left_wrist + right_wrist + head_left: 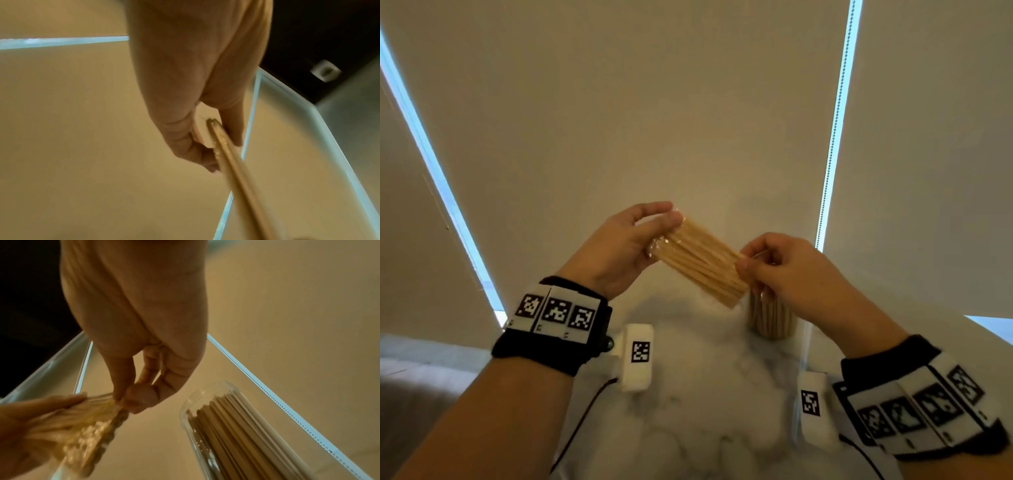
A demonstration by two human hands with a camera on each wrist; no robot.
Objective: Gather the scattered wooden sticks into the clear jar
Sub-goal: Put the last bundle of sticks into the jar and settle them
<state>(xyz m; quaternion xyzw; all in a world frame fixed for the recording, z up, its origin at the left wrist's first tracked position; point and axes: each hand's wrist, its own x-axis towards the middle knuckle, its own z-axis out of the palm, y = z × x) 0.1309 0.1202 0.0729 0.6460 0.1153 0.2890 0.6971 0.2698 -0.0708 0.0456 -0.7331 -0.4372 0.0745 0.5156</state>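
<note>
A flat bundle of wooden sticks [700,262] in clear wrap is held up in the air between both hands. My left hand [640,236] grips its upper left end, fingers above and thumb below; the left wrist view shows the bundle [224,146] edge-on in that grip. My right hand [756,263] pinches the bundle's lower right end, and the right wrist view shows thumb and fingertips on the bundle [88,423]. Below the right hand the clear jar [772,317] stands on the white marbled table [705,394], holding several upright sticks [242,431].
Beige roller blinds [654,102] cover the windows behind the table, with bright gaps between them and a bead chain [834,120] at the right. Both wrists carry black bands with white marker tags and white camera blocks [638,356].
</note>
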